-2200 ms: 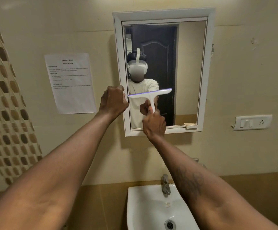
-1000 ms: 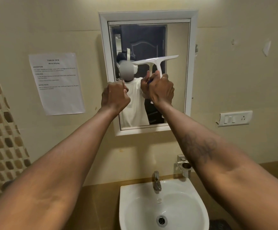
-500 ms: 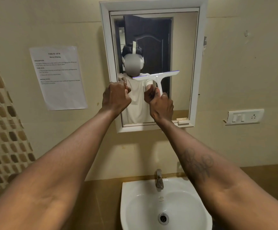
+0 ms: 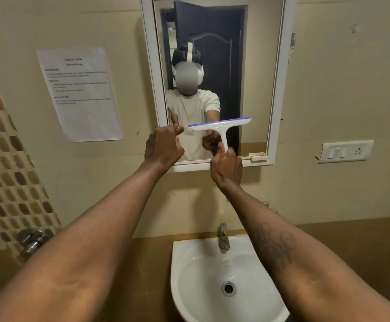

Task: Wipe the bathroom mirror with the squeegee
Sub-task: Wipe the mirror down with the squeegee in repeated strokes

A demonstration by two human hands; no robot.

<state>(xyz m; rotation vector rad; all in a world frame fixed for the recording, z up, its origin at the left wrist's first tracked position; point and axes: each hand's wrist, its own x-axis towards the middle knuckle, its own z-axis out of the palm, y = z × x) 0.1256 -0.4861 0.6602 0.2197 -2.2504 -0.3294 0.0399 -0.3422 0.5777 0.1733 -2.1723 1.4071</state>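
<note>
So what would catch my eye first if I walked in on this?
Probably the white squeegee with its purple-edged blade, pressed across the lower part of the white-framed mirror and gripped by its handle in the right hand. Next, the left hand, closed at the mirror's lower left edge. Then the printed paper sheet stuck on the wall to the left and the white sink below.

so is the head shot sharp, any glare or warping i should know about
Head view: mostly sharp under dim, warm, even light; the white-framed wall mirror shows no strong glare; the white T-shaped squeegee in the right hand is crisp; wide-angle warping bends the mirror frame and stretches both forearms at the edges; the printed paper notice is too small to read below its heading.
</note>
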